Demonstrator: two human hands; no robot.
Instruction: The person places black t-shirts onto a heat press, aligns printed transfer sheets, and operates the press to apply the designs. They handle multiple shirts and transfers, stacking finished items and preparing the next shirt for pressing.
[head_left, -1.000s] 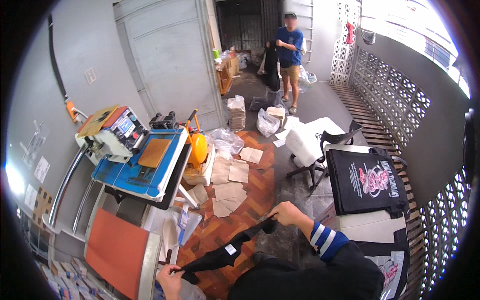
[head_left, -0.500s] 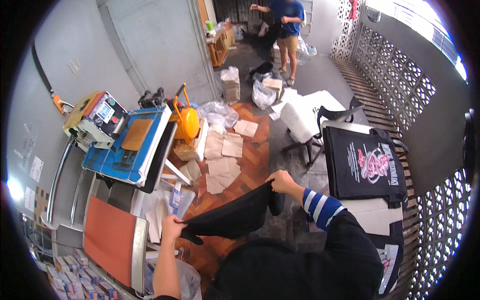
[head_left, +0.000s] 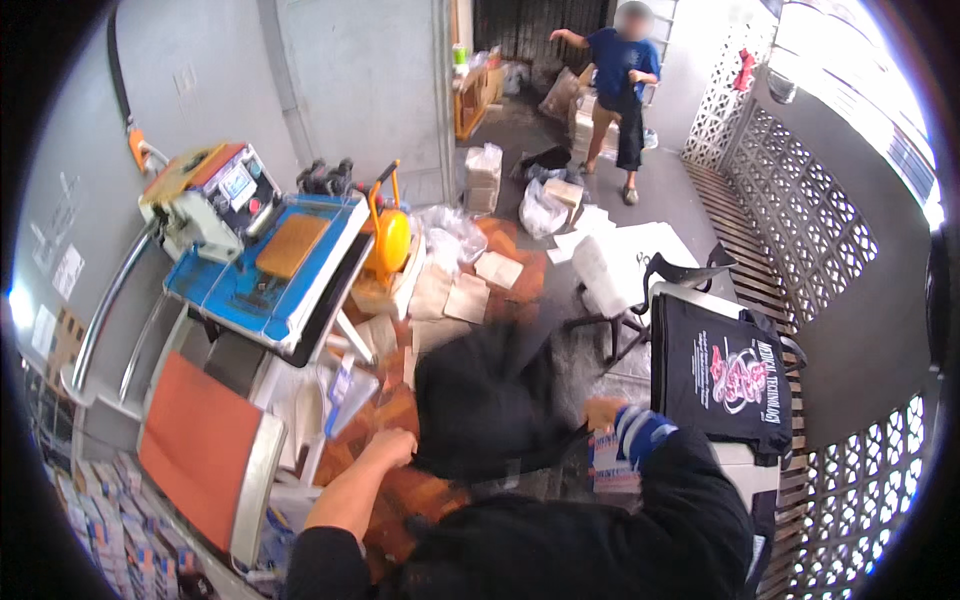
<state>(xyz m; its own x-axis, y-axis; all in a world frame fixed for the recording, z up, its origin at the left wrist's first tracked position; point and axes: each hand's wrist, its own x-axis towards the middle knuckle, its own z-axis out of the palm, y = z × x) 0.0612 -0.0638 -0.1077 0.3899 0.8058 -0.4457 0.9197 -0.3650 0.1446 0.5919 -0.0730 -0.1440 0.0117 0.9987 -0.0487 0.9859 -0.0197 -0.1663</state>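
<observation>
A black cloth garment [head_left: 490,405] hangs spread between my two hands, blurred by motion, so its exact kind is unclear. My left hand [head_left: 392,448] is closed on its near left edge. On the other side, my right hand [head_left: 603,412], below a blue-and-white striped cuff [head_left: 643,434], grips the right edge. Beside my right arm lies a stack of black printed garments [head_left: 715,375] on a table, its top one bearing a pink and white design. The heat press [head_left: 220,205], with a blue bed [head_left: 240,300], stands to the left of the cloth.
An orange-red padded board [head_left: 205,450] is at my left, above stacked small boxes [head_left: 125,530]. Brown paper sheets [head_left: 465,298] lie on the floor near a yellow round machine [head_left: 392,243]. An office chair [head_left: 610,300] is ahead right. Farther off, a person [head_left: 620,85] holds dark cloth.
The garment has swung from a drooping strip into a wider, blurred spread. My hands have moved lower and to the right. The person at the back now has dark cloth hanging in front.
</observation>
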